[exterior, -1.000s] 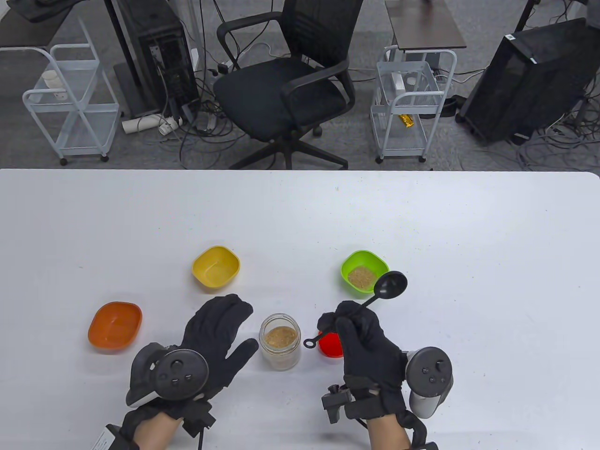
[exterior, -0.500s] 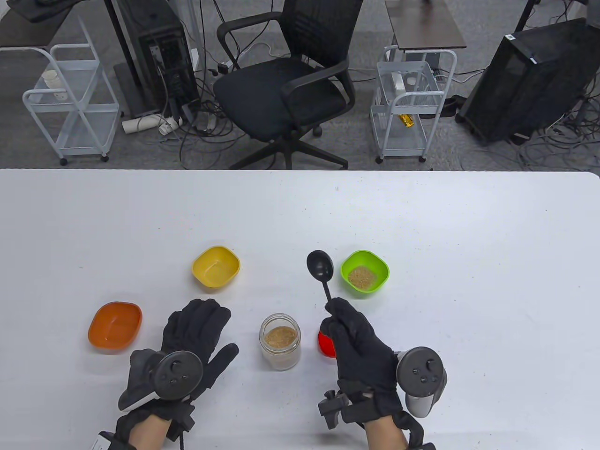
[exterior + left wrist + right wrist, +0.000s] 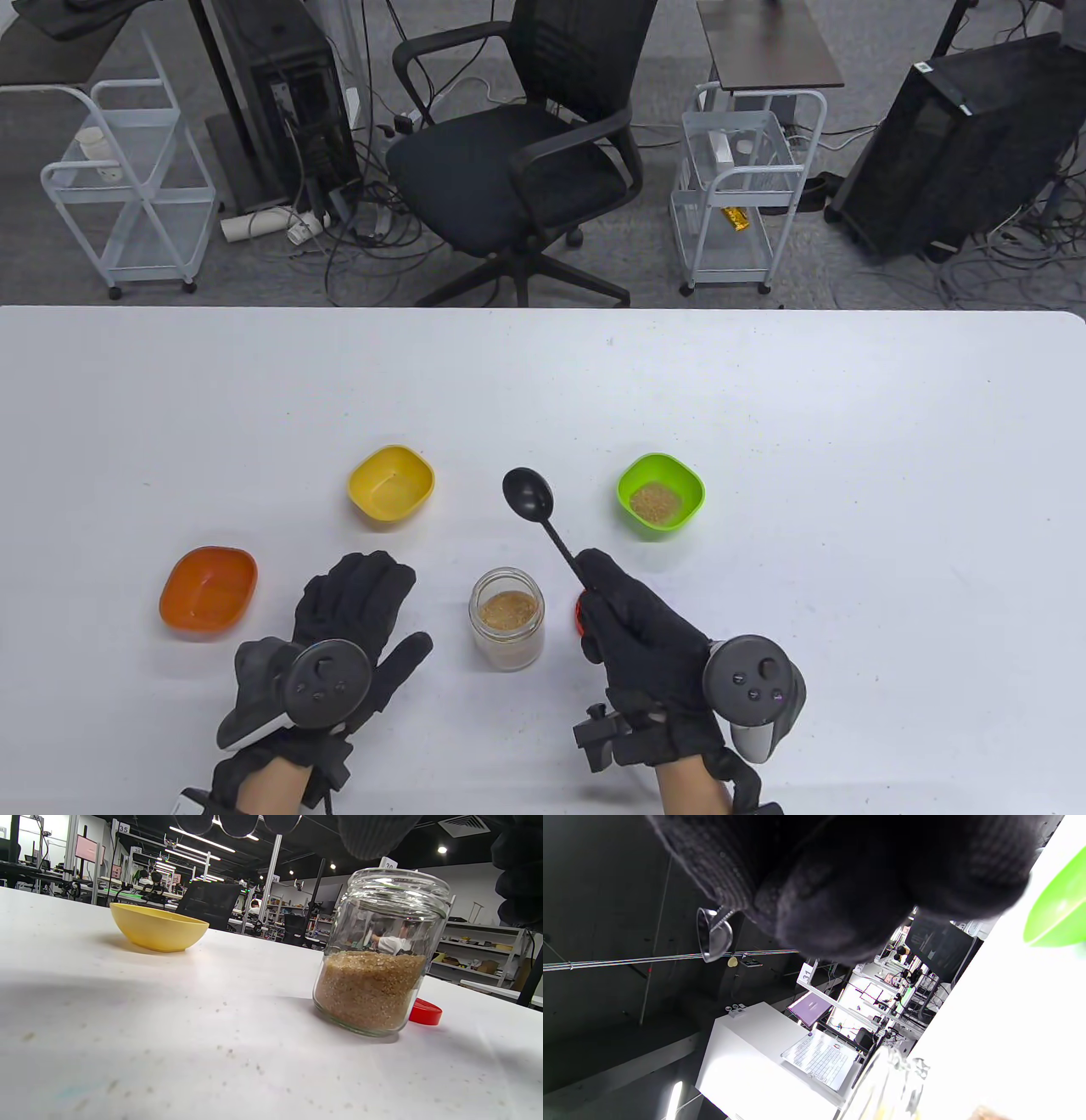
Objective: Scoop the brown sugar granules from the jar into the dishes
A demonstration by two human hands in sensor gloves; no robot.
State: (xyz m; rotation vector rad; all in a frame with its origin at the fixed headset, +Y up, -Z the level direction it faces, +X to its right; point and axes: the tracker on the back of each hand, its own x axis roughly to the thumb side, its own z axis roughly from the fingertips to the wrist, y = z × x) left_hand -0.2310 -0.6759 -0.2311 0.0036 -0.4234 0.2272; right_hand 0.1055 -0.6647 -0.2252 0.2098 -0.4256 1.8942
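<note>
An open glass jar of brown sugar stands near the table's front, also in the left wrist view. My right hand grips the handle of a black spoon, whose empty bowl points up-left, beyond the jar. My left hand lies open and flat on the table left of the jar, holding nothing. The green dish holds sugar. The yellow dish and orange dish look empty.
A red lid lies on the table right of the jar, mostly hidden under my right hand in the table view. The table's far edge borders a floor with a chair and carts.
My right hand swung the spoon from beside the green dish leftward, so its bowl now sits beyond the jar. My left hand drew back away from the jar, then stayed put.
</note>
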